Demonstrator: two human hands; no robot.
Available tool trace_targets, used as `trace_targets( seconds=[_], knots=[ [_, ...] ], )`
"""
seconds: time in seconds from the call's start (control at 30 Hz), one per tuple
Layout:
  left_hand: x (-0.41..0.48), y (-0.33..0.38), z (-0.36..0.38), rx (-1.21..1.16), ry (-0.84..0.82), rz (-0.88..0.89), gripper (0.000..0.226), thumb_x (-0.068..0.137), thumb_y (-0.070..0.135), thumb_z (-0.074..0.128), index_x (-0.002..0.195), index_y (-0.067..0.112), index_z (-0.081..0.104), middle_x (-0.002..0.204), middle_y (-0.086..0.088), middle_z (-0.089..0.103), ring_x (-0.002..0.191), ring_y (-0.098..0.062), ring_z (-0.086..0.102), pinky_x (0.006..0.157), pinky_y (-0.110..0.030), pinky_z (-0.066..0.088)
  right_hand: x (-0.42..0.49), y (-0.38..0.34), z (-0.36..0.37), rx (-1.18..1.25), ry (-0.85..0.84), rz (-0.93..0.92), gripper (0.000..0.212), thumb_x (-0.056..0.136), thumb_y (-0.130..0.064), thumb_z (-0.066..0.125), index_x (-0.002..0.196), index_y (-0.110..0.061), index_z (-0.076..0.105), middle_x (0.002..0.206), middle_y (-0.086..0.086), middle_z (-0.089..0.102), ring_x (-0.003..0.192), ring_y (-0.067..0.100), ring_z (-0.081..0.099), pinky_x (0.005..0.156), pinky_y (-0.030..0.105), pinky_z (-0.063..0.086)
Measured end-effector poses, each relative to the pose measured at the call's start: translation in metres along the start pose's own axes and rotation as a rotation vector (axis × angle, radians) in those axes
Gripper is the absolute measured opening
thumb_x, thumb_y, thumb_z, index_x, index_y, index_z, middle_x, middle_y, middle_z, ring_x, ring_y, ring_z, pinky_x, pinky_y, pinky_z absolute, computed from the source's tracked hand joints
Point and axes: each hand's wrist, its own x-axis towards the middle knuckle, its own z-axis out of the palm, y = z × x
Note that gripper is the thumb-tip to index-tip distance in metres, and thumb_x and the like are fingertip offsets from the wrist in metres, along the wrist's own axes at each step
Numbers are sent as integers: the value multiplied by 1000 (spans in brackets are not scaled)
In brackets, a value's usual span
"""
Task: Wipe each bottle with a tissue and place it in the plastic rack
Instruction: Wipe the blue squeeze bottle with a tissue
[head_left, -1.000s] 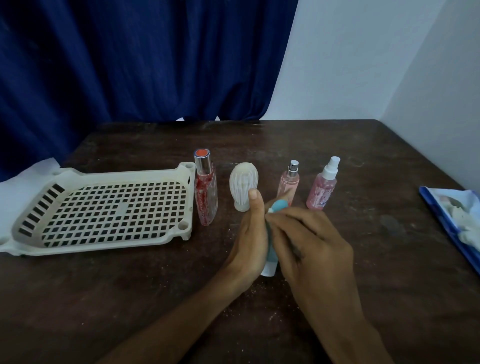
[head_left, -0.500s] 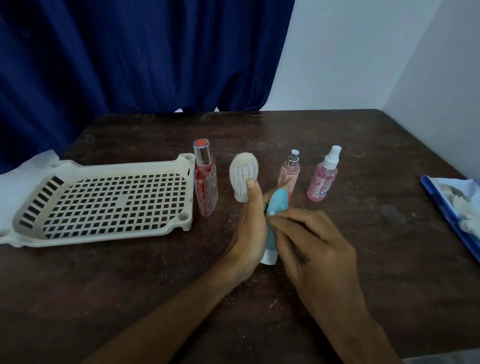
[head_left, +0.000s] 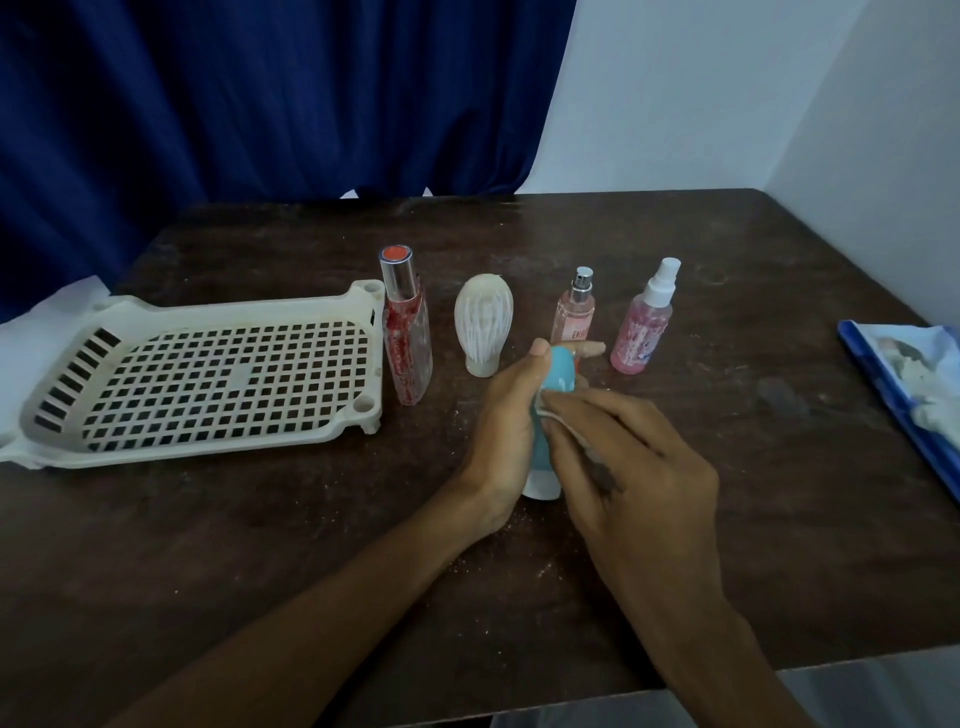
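Note:
My left hand grips a light blue bottle with a white base, held just above the table's middle. My right hand presses a small white tissue against the bottle's side, fingers curled round the tissue. The cream plastic rack lies at the left with nothing in it. Behind my hands stand a tall red bottle, a white ribbed bottle, a pale pink spray bottle and a pink spray bottle.
The dark wooden table carries scattered white specks. A blue tissue packet lies at the right edge. A blue curtain hangs behind, a white wall stands at the right. White paper sits under the rack's left end.
More of the blue bottle's top shows above my hands than before. My right hand with the tissue has slid lower along the bottle. The camera has tilted a little.

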Motion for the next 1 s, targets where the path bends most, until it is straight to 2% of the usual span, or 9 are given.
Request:
trace_targets(
  seconds=[0.07, 0.13, 0.2, 0.33, 0.57, 0.67, 0.77, 0.87, 1.0],
  knots=[
    [-1, 1, 1, -1, 19, 18, 47, 97, 47, 38, 108, 17, 74, 76, -2, 62, 71, -12, 60, 71, -26, 51, 1, -2, 2, 16, -22, 20, 20, 88, -10, 69, 106, -5, 76, 103, 7, 70, 92, 16, 67, 88, 17, 49],
    [-1, 3, 2, -7, 28, 25, 44, 97, 47, 39, 98, 25, 77, 75, -3, 60, 71, -13, 58, 72, -28, 50, 0, -4, 4, 39, -58, 34, 21, 91, -13, 65, 106, -5, 76, 102, 7, 70, 91, 16, 66, 84, 20, 51],
    [-2, 5, 2, -35, 27, 9, 44, 102, 46, 39, 91, 29, 78, 75, -5, 57, 70, -13, 55, 71, -28, 48, -2, -5, 3, 45, -93, 29, 21, 91, -15, 63, 104, -5, 76, 101, 6, 69, 90, 15, 65, 83, 18, 50],
    [-1, 5, 2, -98, 10, -29, 49, 105, 41, 35, 88, 29, 79, 73, -3, 56, 67, -11, 53, 68, -26, 46, -5, 0, 0, 1, -94, 40, 14, 85, -4, 74, 98, -4, 77, 97, 6, 70, 85, 14, 66, 80, 16, 49],
    [0, 3, -3, -190, -18, -63, 48, 105, 42, 34, 96, 23, 77, 76, -5, 57, 68, -12, 52, 66, -24, 47, -9, -2, 0, 39, -147, -9, 22, 90, -18, 61, 100, -6, 77, 99, 5, 69, 86, 13, 65, 79, 18, 52],
    [2, 1, -2, -175, -35, -47, 45, 100, 46, 38, 95, 24, 77, 76, -5, 58, 66, -13, 51, 65, -27, 44, -10, 2, -9, 46, -153, -3, 19, 89, -17, 63, 97, -7, 78, 98, 4, 69, 86, 11, 65, 82, 12, 48],
    [2, -1, -2, -185, -55, -38, 44, 95, 47, 40, 97, 23, 76, 77, -6, 56, 65, -15, 49, 64, -28, 43, -9, 3, -8, 39, -133, -2, 15, 88, -13, 67, 96, -6, 77, 98, 4, 70, 85, 12, 65, 81, 15, 49],
    [3, -3, -6, -220, -46, -41, 45, 98, 46, 38, 103, 19, 74, 77, -6, 56, 66, -13, 49, 64, -25, 44, -14, -2, -5, 46, -156, -14, 19, 91, -17, 63, 99, -7, 77, 99, 4, 69, 87, 12, 64, 80, 18, 51],
    [4, -3, -7, -214, -33, -41, 46, 97, 45, 38, 108, 14, 70, 77, -7, 56, 66, -12, 50, 64, -25, 44, -23, 1, -9, 48, -170, 11, 15, 91, -14, 67, 100, -9, 77, 101, 2, 68, 88, 9, 63, 83, 14, 50]
  ],
)
